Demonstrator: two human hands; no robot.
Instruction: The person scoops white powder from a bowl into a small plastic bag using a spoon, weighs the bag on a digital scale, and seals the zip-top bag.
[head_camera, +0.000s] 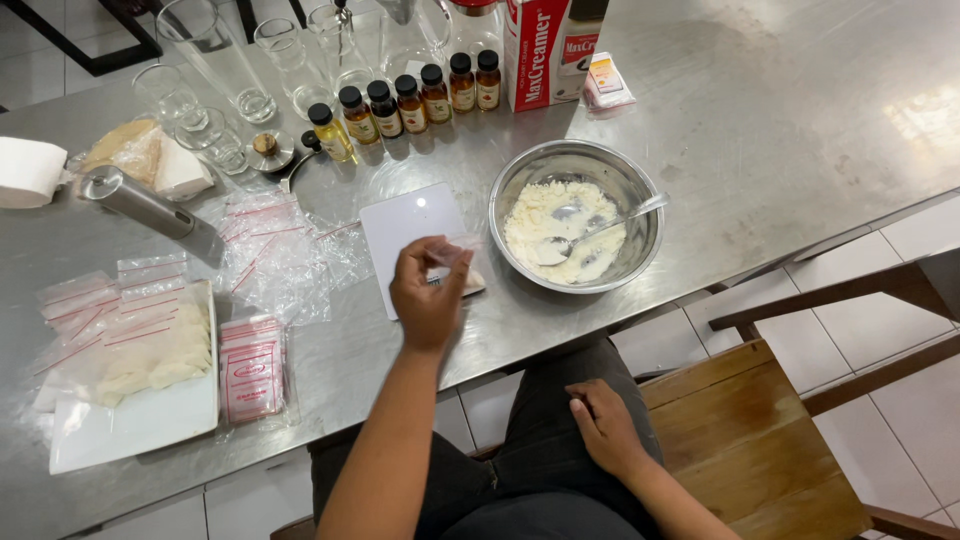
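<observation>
Left hand (430, 298) is reaching over the near edge of the steel table (780, 130), its fingertips pinched together on a small clear plastic bag (462, 262) holding a little pale powder; the bag is hanging just above the near right corner of a white kitchen scale (405, 230). Right hand (603, 425) is lying flat and relaxed on the person's dark-trousered thigh, fingers loosely apart and gripping nothing. Just right of the scale, a steel mixing bowl (530, 180) is holding white powder, with a metal spoon (600, 230) leaning across it, handle toward the right rim. Left of the scale, loose empty zip bags (275, 255) are lying scattered; farther left, filled powder bags (150, 350) are sitting on a white tray (130, 425), beside a stack of packed bags (252, 370). At the far edge, a row of small flavouring bottles (410, 105) is standing before clear glasses (215, 50).
</observation>
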